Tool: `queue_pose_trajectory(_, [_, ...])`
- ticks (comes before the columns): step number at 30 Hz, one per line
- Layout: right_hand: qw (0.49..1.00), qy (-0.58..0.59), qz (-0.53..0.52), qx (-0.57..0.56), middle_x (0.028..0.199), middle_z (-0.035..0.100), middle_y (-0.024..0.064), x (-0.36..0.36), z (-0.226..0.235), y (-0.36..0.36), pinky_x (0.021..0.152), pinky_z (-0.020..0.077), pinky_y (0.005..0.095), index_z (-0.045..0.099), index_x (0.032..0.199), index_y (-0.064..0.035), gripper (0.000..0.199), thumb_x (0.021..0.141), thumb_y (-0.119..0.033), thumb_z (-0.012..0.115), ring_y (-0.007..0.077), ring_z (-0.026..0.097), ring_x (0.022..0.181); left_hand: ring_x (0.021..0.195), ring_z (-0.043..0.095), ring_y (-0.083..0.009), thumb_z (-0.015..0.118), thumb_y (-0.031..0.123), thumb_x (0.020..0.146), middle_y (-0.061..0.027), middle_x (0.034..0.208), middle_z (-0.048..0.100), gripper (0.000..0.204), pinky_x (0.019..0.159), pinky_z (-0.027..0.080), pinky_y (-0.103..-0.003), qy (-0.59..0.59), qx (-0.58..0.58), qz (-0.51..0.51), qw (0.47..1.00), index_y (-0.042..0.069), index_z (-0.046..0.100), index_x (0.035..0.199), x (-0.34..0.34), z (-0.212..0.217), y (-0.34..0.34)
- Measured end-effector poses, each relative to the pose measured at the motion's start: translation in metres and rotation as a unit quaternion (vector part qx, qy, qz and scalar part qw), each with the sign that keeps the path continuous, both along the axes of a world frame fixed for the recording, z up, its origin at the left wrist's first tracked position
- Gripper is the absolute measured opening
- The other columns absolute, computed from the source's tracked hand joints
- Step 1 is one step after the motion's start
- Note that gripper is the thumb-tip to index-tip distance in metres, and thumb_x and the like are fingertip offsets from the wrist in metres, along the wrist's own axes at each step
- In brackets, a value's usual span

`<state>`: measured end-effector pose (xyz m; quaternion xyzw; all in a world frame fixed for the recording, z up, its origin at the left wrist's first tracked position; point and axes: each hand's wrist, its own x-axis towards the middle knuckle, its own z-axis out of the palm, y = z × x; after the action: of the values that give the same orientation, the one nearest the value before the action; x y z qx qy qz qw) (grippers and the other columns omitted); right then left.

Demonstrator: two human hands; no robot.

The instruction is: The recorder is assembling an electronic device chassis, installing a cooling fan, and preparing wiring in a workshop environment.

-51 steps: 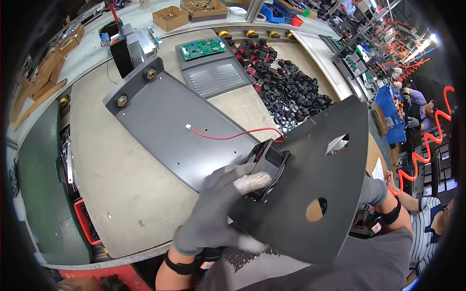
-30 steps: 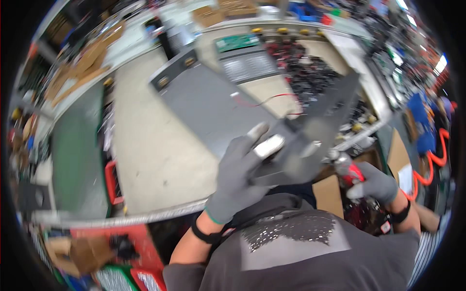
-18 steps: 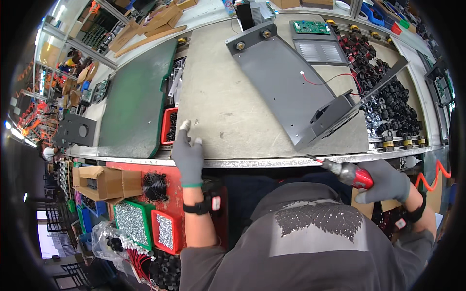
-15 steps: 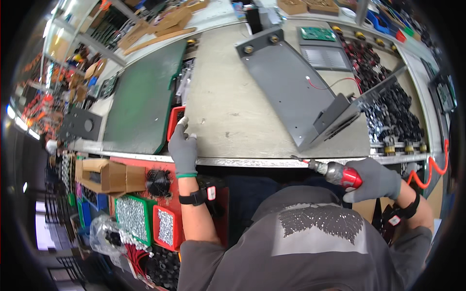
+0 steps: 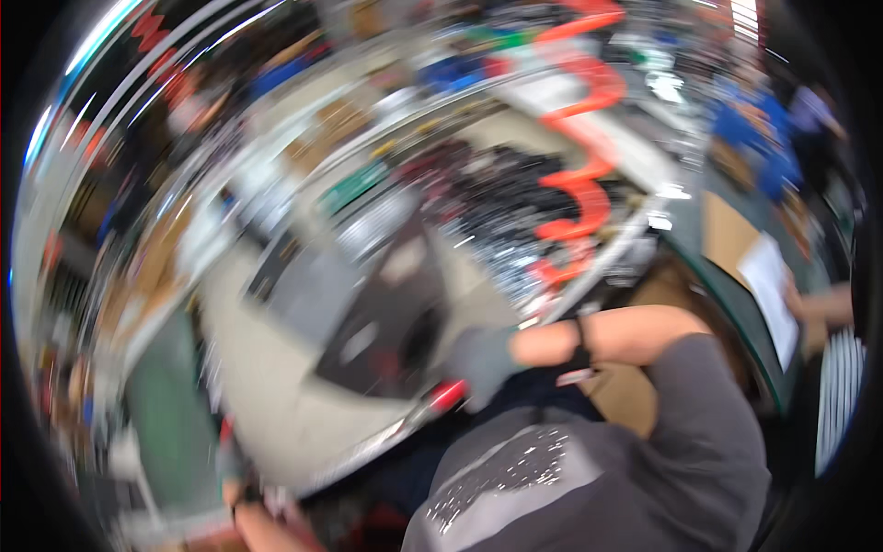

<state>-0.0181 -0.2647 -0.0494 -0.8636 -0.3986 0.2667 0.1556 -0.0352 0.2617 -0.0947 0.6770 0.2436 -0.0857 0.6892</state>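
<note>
Motion blur smears most of the picture. My right hand [image 5: 483, 361], in a grey glove, is closed round a red-and-silver power screwdriver [image 5: 449, 396] at the table's front edge. Just beyond it stands the dark, upright plate of a bent sheet-metal chassis [image 5: 391, 317]; its lighter grey flat part [image 5: 313, 285] lies on the worktable [image 5: 262, 391]. My left hand [image 5: 234, 467] is low at the left, beside the green board [image 5: 166, 414], its fingers too smeared to read.
An orange coiled air hose [image 5: 589, 101] hangs across the right side. Behind the chassis lie a green circuit board [image 5: 354, 187] and a heap of small dark parts [image 5: 506, 198]. At far right, another person's forearm [image 5: 828, 305] reaches toward white paper [image 5: 771, 285].
My view has swung to the right, shifting the table leftward in the picture. The chassis now shows its upright plate more broadly. The screwdriver is still in my right hand.
</note>
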Motion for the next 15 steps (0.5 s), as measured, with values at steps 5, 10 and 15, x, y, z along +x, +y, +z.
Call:
queue_pose_trajectory(5, [0.999, 0.033, 0.026, 0.01, 0.082, 0.071, 0.0151, 0.026, -0.015, -0.001, 0.072, 0.0506, 0.0468, 0.072, 0.09, -0.008, 0.045, 0.054, -0.035, 0.08, 0.0361, 0.067, 0.08, 0.105, 0.06, -0.025, 0.053, 0.026, 0.099, -0.0129, 0.12, 0.063, 0.039, 0.091, 0.048, -0.036, -0.052, -0.006, -0.2, 0.978, -0.003, 0.06, 0.125, 0.005, 0.012, -0.014])
queue_pose_trajectory(10, [0.998, 0.056, 0.014, 0.031, 0.082, 0.071, 0.0156, 0.031, -0.026, -0.006, 0.071, 0.0502, 0.0467, 0.072, 0.088, -0.0071, 0.048, 0.051, -0.036, 0.082, 0.0358, 0.067, 0.079, 0.098, 0.061, -0.024, 0.055, 0.022, 0.097, -0.012, 0.113, 0.064, 0.036, 0.086, 0.049, -0.036, -0.053, 0.06, -0.158, 0.984, -0.003, 0.061, 0.122, 0.015, 0.007, -0.012])
queue_pose_trajectory(15, [0.997, 0.064, 0.02, 0.046, 0.082, 0.07, 0.0168, 0.032, -0.032, -0.006, 0.072, 0.051, 0.0463, 0.072, 0.088, -0.0056, 0.049, 0.051, -0.036, 0.082, 0.0365, 0.067, 0.08, 0.091, 0.061, -0.0229, 0.057, 0.018, 0.095, -0.0111, 0.105, 0.065, 0.032, 0.08, 0.05, -0.035, -0.04, 0.144, -0.077, 0.986, -0.003, 0.062, 0.119, 0.01, 0.014, -0.006])
